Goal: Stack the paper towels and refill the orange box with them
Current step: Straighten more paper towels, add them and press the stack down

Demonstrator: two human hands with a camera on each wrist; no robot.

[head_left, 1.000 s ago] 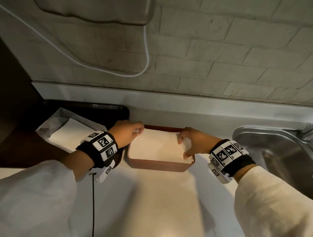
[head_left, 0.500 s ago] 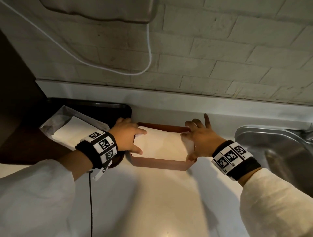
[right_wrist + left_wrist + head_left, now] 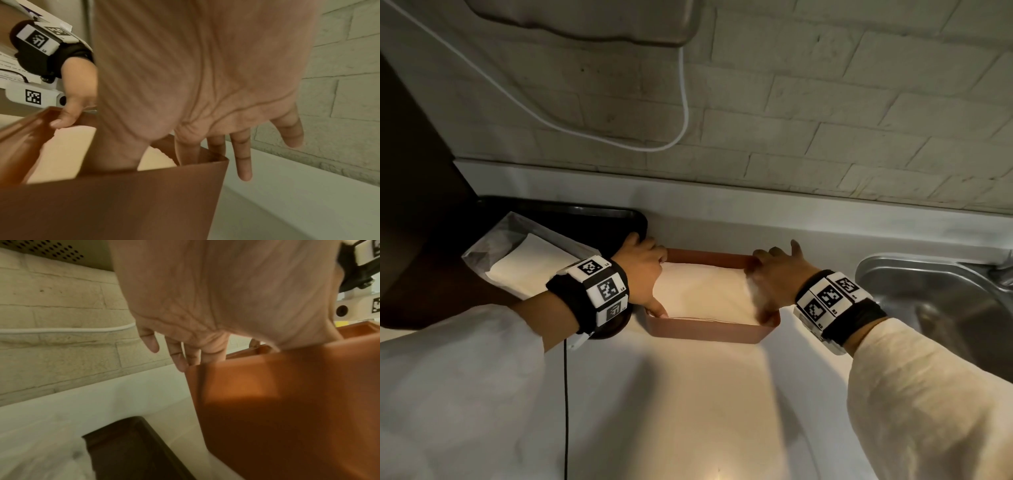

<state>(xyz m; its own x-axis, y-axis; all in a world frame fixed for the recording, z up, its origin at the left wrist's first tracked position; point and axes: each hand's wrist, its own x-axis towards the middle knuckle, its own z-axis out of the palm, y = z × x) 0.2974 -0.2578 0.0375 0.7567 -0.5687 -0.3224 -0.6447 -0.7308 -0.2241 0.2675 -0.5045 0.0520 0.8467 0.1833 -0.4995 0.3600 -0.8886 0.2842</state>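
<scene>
The orange box (image 3: 709,334) stands on the pale counter near the back wall, with a stack of white paper towels (image 3: 702,291) lying inside it. My left hand (image 3: 650,277) is at the box's left end, thumb at the near corner, fingers straight down by the far corner. My right hand (image 3: 765,284) is at the right end, thumb pushed down inside on the towels (image 3: 61,154). In the right wrist view some fingers (image 3: 243,162) hang straight outside the box wall (image 3: 123,203). The left wrist view shows straight fingers (image 3: 180,360) beside the orange wall (image 3: 287,402).
An opened clear pack with more paper towels (image 3: 530,263) lies on a dark tray (image 3: 585,214) at the left. A steel sink (image 3: 945,301) is at the right. A white cable (image 3: 683,102) hangs on the brick wall. A black cable (image 3: 566,411) drops from my left wrist.
The towel stack, held by its ends above the box a second ago, now sits down inside it. Both hands have uncurled and slid to the box's ends.
</scene>
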